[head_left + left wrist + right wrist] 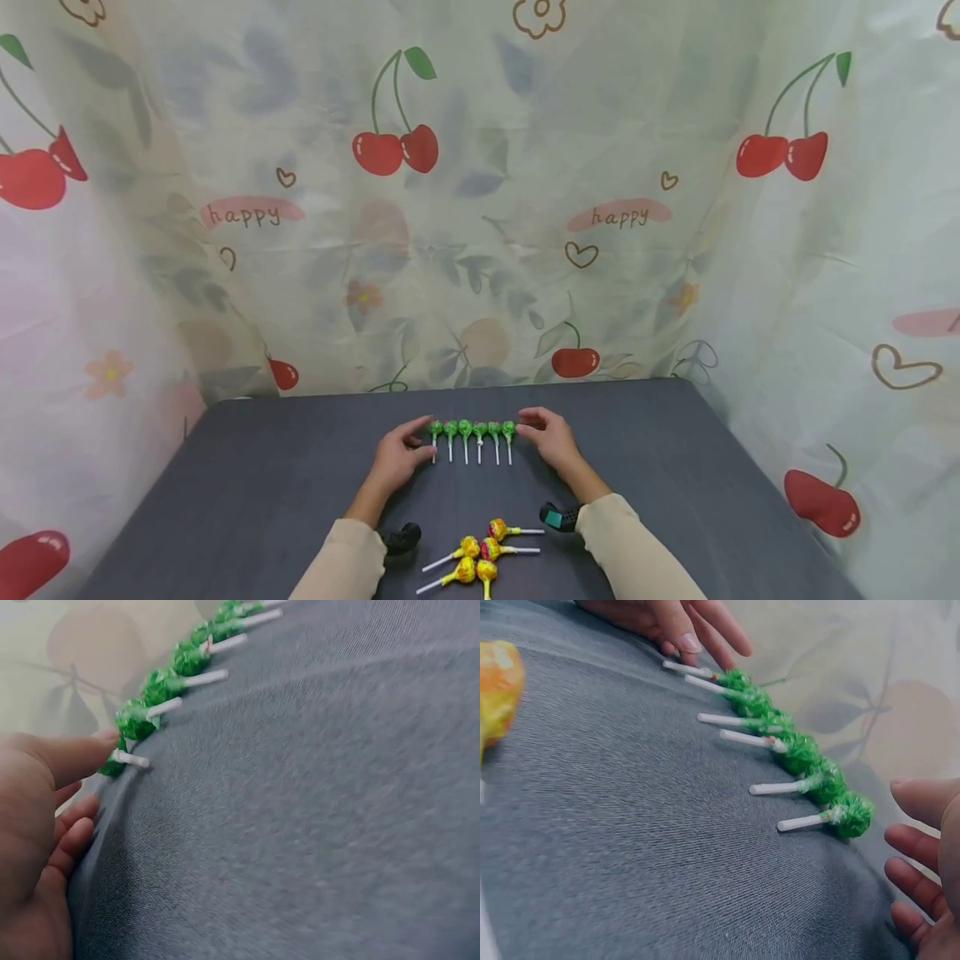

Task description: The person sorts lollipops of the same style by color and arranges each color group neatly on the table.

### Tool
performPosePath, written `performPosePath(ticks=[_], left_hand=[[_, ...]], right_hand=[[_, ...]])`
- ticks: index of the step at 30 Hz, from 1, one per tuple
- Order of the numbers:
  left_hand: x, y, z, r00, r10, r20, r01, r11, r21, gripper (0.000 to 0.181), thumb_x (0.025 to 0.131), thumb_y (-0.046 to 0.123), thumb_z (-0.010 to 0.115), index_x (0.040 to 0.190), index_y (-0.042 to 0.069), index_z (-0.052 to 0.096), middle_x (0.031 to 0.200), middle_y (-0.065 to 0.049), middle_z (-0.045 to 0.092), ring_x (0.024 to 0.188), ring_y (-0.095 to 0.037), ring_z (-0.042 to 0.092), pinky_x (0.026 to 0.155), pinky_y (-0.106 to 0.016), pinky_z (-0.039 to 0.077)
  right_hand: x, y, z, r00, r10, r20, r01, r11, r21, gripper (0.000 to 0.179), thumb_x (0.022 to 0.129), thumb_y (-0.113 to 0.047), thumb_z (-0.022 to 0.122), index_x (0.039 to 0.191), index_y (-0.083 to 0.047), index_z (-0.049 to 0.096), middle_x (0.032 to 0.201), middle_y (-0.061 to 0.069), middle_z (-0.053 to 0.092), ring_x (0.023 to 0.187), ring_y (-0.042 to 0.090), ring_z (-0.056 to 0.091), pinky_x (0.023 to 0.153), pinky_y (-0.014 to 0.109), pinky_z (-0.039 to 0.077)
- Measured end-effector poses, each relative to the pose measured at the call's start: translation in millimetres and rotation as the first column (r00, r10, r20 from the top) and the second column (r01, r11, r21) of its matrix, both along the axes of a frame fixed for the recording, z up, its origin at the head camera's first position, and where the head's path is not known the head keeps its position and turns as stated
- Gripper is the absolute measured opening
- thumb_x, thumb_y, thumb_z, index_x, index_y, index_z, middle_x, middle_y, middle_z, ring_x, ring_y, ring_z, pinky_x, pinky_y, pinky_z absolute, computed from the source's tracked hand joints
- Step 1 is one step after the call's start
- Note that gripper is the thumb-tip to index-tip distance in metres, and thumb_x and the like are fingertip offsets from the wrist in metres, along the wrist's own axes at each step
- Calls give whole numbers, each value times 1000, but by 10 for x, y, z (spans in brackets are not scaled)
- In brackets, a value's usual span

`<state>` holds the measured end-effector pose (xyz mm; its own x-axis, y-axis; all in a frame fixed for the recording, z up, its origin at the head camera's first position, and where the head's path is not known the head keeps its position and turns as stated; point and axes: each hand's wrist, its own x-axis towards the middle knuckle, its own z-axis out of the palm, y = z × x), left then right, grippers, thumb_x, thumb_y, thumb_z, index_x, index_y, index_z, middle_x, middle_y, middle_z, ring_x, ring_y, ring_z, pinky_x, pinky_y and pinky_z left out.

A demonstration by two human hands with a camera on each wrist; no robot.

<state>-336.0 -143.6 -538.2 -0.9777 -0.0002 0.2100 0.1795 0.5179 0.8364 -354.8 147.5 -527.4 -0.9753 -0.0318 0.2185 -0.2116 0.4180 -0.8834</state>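
Observation:
Several green-wrapped lollipops [466, 429] lie side by side in a row on the dark grey table, heads away from me and white sticks toward me. At the row's left end is my left hand [396, 457], fingers loosely bent beside the end lollipop [112, 765]; whether it touches that one I cannot tell. My right hand [551, 437] rests at the other end, fingers relaxed, with a small gap to the nearest green lollipop [851, 815]. Nothing is held in it.
Nearer to me, between the forearms, lie several yellow-wrapped lollipops [486, 571] pointing different ways. A patterned curtain [480, 208] with cherries hangs behind the dark grey table [285, 483] and along both sides. Black wrist devices [558, 517] sit at both cuffs.

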Motion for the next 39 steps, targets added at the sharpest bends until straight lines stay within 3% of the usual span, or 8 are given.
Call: performPosePath(ticks=[4,9,15,20,25,30,34,39], left_hand=[[68,-15,29,999,49,7,-49,998,32,50,81,12,79,129,11,64,112,-16,64,98,-28,60,78,-44,49],[186,-12,86,999,47,-4,-47,999,6,52,81,12,79,130,12,63,115,-17,64,102,-31,60,79,-46,49],[359,15,131,999,-39,-12,39,999,0,51,81,13,79,130,12,63,114,-17,65,100,-31,62,78,-46,51],[526,72,149,986,-161,-38,162,987,10,47,83,15,78,128,12,64,115,-15,65,97,-30,62,76,-43,51],[676,120,170,958,-287,-22,287,958,15,42,86,15,75,127,9,65,120,-11,65,97,-29,61,76,-38,50],[832,168,200,923,-385,21,385,923,11,33,87,15,74,120,10,70,109,-8,68,91,-22,60,72,-30,48],[936,186,221,877,-479,46,479,878,4,26,86,14,75,112,13,74,103,-2,69,84,-13,58,71,-27,47],[997,183,198,803,-596,18,597,803,-11,19,86,10,74,105,11,76,107,0,70,90,-9,61,77,-27,49]], right_hand=[[84,-11,58,999,24,-22,-24,1000,19,25,89,-9,72,113,-2,69,100,6,68,93,24,62,80,40,51],[240,-36,118,997,68,-49,-66,997,38,24,86,-7,74,110,-3,70,100,4,69,93,23,62,81,42,50],[446,-47,147,987,161,-20,-159,985,70,23,88,-8,72,112,-6,70,102,4,68,92,20,60,77,37,50],[612,-68,177,960,279,-1,-278,958,71,24,90,-9,69,113,-2,68,106,13,67,92,23,60,80,37,49],[731,-108,161,919,393,45,-395,915,84,25,92,-12,68,115,-2,67,108,13,68,94,21,62,81,34,49],[824,-154,130,872,482,92,-489,869,82,23,92,-10,68,113,-2,68,106,10,68,92,15,62,81,31,50],[903,-162,96,838,540,84,-546,833,90,22,89,-8,70,110,-2,70,101,8,69,89,11,62,79,28,49],[960,-153,47,805,589,65,-593,799,104,21,87,-9,72,107,-3,72,97,4,71,87,8,63,79,26,49]])
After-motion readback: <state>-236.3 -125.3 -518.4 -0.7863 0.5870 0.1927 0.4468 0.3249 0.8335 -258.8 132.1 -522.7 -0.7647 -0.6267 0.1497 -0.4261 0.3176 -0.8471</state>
